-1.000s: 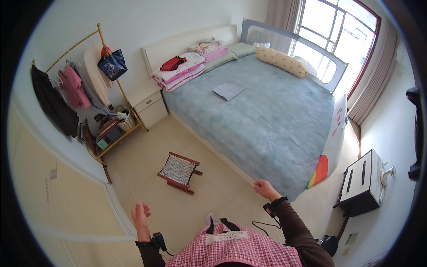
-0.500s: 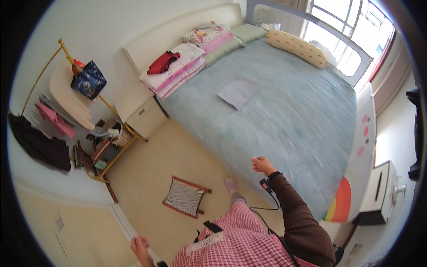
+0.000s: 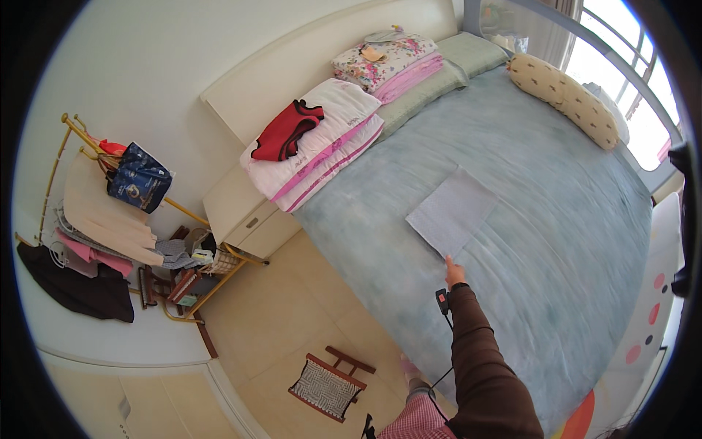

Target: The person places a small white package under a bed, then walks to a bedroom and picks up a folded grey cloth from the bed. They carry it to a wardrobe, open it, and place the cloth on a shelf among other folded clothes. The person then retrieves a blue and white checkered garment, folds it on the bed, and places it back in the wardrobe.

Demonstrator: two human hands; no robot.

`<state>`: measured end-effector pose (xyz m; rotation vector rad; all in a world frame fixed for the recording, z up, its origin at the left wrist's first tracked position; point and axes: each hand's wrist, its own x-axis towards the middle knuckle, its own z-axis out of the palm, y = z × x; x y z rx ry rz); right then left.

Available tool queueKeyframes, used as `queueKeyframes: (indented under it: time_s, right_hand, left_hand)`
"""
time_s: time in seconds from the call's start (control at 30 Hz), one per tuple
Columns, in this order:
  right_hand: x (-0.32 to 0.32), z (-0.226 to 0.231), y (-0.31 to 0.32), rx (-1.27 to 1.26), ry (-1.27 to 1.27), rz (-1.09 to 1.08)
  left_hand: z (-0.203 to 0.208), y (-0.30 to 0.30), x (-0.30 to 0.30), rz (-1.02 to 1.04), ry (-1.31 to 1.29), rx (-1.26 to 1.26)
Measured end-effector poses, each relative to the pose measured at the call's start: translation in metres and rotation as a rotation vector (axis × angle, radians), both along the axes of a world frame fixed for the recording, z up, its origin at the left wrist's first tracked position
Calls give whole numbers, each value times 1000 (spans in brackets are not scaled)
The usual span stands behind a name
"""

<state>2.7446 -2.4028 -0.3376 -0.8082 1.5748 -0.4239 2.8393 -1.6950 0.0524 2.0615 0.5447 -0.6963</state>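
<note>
A flat light grey cloth (image 3: 453, 212) lies on the blue-grey bed sheet (image 3: 556, 241). My right hand (image 3: 455, 274), reaching in from below in a brown sleeve, has its fingertips pressed together at the cloth's near corner. That corner stays low against the sheet. A small black device (image 3: 442, 301) with a cable hangs by my right wrist. My left hand is out of the picture.
A folding stool (image 3: 329, 388) stands on the floor left of my foot. Folded quilts (image 3: 322, 139) with a red garment (image 3: 287, 132) and a long tan bolster (image 3: 563, 99) rest on the bed. Left are a bedside cabinet (image 3: 245, 212) and a gold clothes rack (image 3: 186, 212).
My right hand has moved forward over the bed to the grey cloth's corner. My left hand has left the view. The view has shifted closer to the bed.
</note>
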Motion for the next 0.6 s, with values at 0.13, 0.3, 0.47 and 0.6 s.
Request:
queueKeyframes:
  time_s: [0.13, 0.3, 0.47, 0.6]
  right_hand:
    - [24, -17, -34, 3, -43, -173]
    - [35, -10, -45, 46, -177, -344]
    - [45, 35, -45, -113, -438, -347]
    - [48, 114, -14, -220, -516, -460]
  left_hand:
    - [-10, -3, 3, -13, 29, 22]
    - [-21, -17, 14, -83, 31, 40]
    - [-20, -22, 10, -201, -32, -2]
    - [-15, -21, 4, -178, 22, -2]
